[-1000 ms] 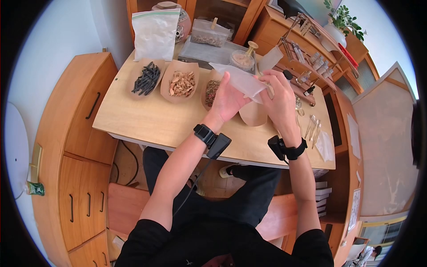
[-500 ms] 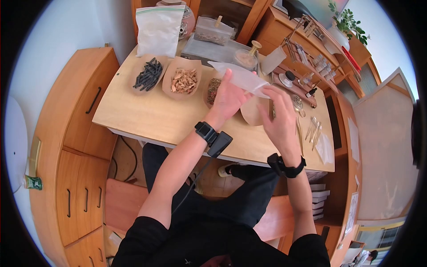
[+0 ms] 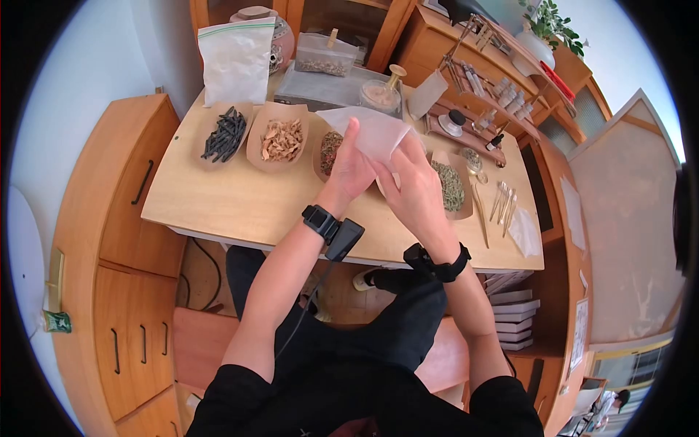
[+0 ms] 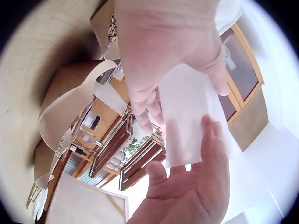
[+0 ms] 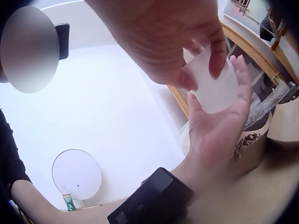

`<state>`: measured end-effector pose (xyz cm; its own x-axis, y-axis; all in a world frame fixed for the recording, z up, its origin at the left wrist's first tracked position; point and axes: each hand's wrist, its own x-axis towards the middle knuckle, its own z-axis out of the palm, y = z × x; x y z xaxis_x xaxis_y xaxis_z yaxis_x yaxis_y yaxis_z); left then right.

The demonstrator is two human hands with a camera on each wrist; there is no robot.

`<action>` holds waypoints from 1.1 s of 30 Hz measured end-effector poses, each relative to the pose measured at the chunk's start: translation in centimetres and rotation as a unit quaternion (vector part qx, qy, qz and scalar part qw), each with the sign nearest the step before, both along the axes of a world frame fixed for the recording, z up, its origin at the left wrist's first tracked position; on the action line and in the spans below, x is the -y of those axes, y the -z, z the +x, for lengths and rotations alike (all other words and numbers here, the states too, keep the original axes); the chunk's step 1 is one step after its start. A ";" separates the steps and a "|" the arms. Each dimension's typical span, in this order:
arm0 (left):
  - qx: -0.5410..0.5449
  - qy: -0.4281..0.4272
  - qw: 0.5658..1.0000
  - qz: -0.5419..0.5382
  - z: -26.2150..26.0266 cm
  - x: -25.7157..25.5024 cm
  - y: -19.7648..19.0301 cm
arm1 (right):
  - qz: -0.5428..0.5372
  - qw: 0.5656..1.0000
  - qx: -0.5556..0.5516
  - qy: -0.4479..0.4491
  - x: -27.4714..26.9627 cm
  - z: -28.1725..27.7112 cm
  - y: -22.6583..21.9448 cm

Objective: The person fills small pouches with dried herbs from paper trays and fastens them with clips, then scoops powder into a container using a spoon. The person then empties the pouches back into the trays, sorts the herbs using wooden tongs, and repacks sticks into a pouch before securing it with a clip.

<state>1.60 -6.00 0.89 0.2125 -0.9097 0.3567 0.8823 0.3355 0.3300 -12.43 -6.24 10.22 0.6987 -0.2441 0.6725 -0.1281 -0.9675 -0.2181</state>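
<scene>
Both hands hold a translucent white paper bag (image 3: 371,132) above the far half of the table. My left hand (image 3: 348,169) has its palm up under the bag, with the thumb raised at the near side; its fingers are partly hidden. At the bag's right end, my right hand (image 3: 419,191) pinches it, and the right wrist view shows thumb and fingers on the paper (image 5: 215,88). Below the hands stands a paper tray of mixed reddish herbs (image 3: 330,151), partly covered by my left hand.
Paper trays hold black pieces (image 3: 225,135), tan chips (image 3: 281,140) and green herbs (image 3: 449,186). Behind are a zip bag (image 3: 237,64), a grey tray (image 3: 333,89) and a jar (image 3: 380,95). Tools (image 3: 502,202) and a bottle rack (image 3: 495,91) are on the right.
My right hand has moved left, closer to my left hand, and the bag's right end has come with it. The tray of green herbs now shows. The head view has shifted slightly.
</scene>
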 end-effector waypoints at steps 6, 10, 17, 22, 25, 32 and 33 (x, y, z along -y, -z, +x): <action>0.005 -0.026 1.000 0.013 -0.3 -0.4 -0.5 | 0.048 0.996 -0.060 0.042 -0.6 -0.2 -0.4; -0.023 -0.009 1.000 0.006 0.2 0.0 0.0 | 0.021 0.998 -0.060 0.019 -0.9 -0.6 -0.6; -0.076 -0.057 0.995 0.018 -0.3 -0.5 -1.0 | 0.092 0.996 0.003 0.007 -1.4 -4.7 -1.2; -0.096 -0.067 0.993 0.027 -0.7 -1.6 -2.4 | 0.127 0.980 0.029 0.151 2.9 -10.2 0.9; -0.096 -0.082 0.992 0.022 -0.5 -1.4 -2.2 | 0.061 0.956 -0.056 0.280 5.3 -13.2 3.4; -0.091 -0.095 0.991 0.011 -0.4 -1.3 -1.9 | 0.132 0.932 -0.128 0.313 7.1 -12.9 6.4; -0.089 -0.095 0.991 0.011 -0.4 -1.3 -1.8 | 0.124 0.932 -0.136 0.313 7.6 -12.6 6.9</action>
<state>1.22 -4.72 2.72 0.4392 -0.8543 0.2778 0.8487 0.4960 0.1835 -25.06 -13.81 3.29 0.5042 -0.7855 0.3590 -0.7332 -0.6089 -0.3026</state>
